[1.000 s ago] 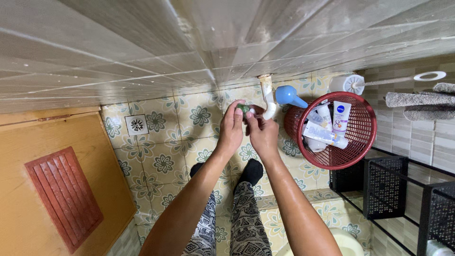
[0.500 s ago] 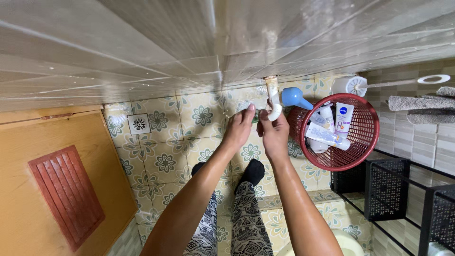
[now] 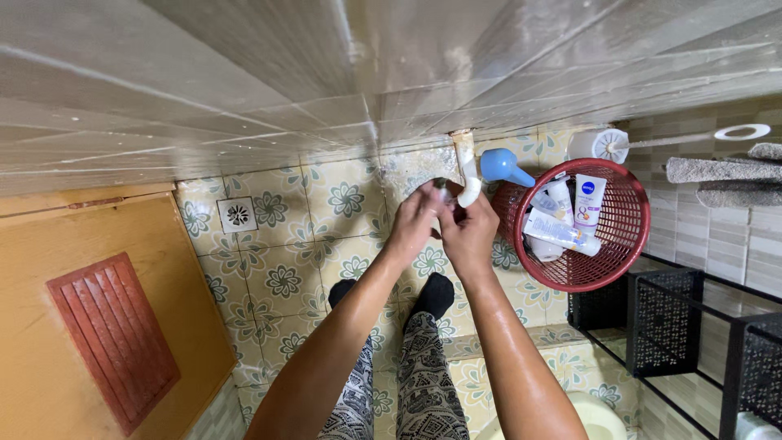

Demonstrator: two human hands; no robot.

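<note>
Against a grey tiled wall (image 3: 244, 73), over a floor of cream tiles patterned with green flowers (image 3: 277, 244): an orange door with a red slatted vent (image 3: 114, 342) at far left; black perforated metal racks (image 3: 692, 342) at lower right; a red mesh basket (image 3: 619, 244) hung to the right of the hands, packed with white tubes (image 3: 570, 216); grey folded towels (image 3: 725, 175) on a ledge at far right; two bare forearms rising from below, patterned trousers and black socks (image 3: 432, 293) beneath them. Left hand (image 3: 415, 224) and right hand (image 3: 464, 236) pressed together at the white tap (image 3: 468, 175) on the wall, fingers curled about a small dark thing (image 3: 441, 194) held between them just beside the spout, too small and too covered to tell what it is. Blue-handled nozzle (image 3: 501, 167) just right of the tap, touching the basket rim; white round brush head (image 3: 607, 145) above the basket; square floor drain (image 3: 238, 214) well to the left.
</note>
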